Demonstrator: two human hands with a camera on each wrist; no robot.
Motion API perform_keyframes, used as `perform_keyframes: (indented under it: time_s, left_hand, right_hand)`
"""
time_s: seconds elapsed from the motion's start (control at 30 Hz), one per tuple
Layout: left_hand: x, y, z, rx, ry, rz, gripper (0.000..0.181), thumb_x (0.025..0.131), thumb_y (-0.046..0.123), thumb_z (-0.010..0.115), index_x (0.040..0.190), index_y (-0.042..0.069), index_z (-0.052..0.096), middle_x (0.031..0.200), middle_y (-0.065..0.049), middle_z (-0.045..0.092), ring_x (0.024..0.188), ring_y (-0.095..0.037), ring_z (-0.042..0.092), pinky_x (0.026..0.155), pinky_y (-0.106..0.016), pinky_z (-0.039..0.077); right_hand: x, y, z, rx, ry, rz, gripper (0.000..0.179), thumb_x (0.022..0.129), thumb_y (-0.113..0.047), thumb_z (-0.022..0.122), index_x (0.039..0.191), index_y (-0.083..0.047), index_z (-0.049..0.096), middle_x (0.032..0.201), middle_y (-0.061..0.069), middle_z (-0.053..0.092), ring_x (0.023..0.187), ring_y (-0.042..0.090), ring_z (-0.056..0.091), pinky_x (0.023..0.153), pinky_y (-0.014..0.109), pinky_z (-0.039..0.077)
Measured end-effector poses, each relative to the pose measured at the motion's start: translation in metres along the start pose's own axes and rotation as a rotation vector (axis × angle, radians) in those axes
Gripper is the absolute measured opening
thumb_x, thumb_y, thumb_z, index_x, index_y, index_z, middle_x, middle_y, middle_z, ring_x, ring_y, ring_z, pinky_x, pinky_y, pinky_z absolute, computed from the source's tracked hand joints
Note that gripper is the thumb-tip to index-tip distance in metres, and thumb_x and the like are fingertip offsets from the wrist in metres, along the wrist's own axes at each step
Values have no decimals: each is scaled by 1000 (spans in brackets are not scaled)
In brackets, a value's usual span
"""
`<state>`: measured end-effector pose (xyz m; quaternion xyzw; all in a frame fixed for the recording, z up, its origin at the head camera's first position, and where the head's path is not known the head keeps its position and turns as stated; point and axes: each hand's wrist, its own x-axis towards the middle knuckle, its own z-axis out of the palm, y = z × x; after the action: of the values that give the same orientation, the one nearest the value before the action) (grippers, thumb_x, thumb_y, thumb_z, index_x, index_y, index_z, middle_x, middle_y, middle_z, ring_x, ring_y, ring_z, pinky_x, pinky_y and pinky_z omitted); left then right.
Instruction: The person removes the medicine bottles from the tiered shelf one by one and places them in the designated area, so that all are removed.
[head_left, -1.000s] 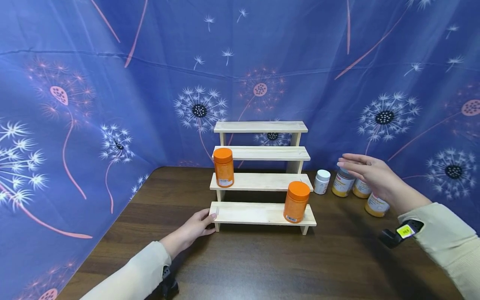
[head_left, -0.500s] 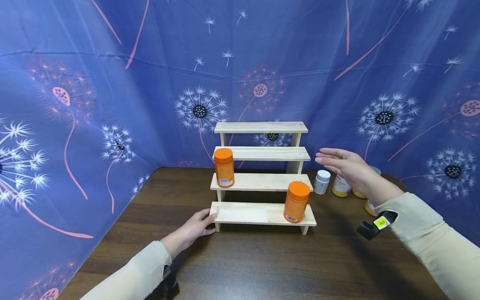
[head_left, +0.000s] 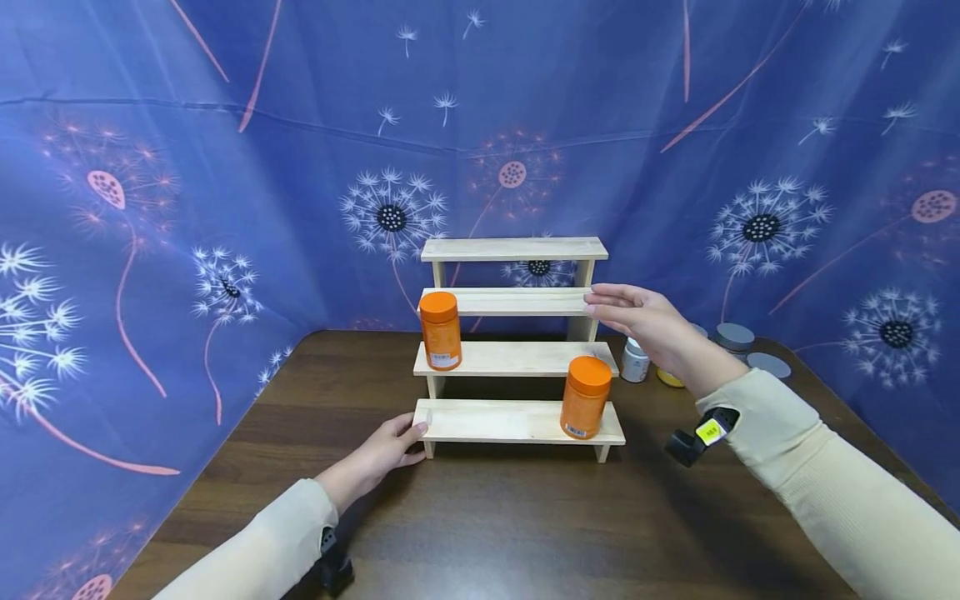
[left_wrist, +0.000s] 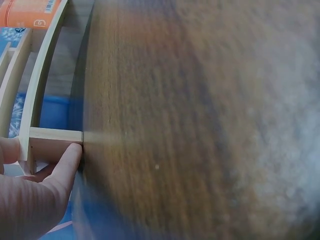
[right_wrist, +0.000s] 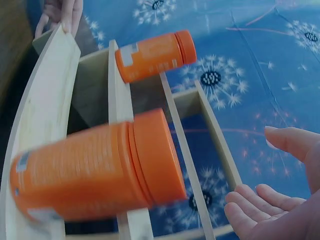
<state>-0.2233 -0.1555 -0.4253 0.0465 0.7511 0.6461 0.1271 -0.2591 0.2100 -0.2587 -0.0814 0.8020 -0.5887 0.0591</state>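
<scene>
A four-tier wooden step shelf [head_left: 495,420] stands on the table. My left hand [head_left: 378,454] grips the left end of its lowest tier, thumb on top and fingers at the leg, seen closely in the left wrist view. One orange jar [head_left: 585,400] stands at the right of the lowest tier; another orange jar [head_left: 441,333] stands at the left of the second tier. My right hand [head_left: 645,325] hovers by the right end of the third tier, fingers extended and holding nothing. In the right wrist view its palm and fingers show beyond the larger orange jar [right_wrist: 95,172].
Right of the shelf stand a small white bottle [head_left: 634,363] and several jars with grey lids [head_left: 735,336], partly hidden by the right arm. The dark wooden table [head_left: 480,517] extends in front. A blue dandelion-print cloth [head_left: 300,208] hangs behind.
My right hand has moved left from above the jars to the shelf's right side. My left hand keeps its grip. The view has shifted slightly.
</scene>
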Motion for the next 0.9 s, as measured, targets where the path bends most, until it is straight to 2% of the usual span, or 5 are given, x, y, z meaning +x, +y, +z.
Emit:
perform_keyframes:
  time_s: [0.4,0.6,0.9]
  left_hand:
    - [2,-1,0,10,14,-9,43,104,10,41,139,-13,35,125,-26,52,118,-30,52,98,-43,54]
    - [1,-4,-1,19,9,0,44,104,12,43,139,-14,35,124,-27,52,116,-30,53,96,-43,55]
    - [0,-2,-2,9,2,2,44,104,12,42,139,-14,34,125,-27,52,117,-30,53,98,-43,54]
  right_hand:
    - [14,-7,39,75,-28,-16,64,94,-22,65,149,-8,34,149,12,44,136,28,43,122,47,25]
    - [18,-12,55,114,-70,-63,62,94,-18,64,148,-6,35,150,14,43,136,28,43,121,45,27]
    - [26,-22,90,129,-101,-58,66,90,-21,69,147,-9,38,147,10,47,136,25,42,121,46,27]
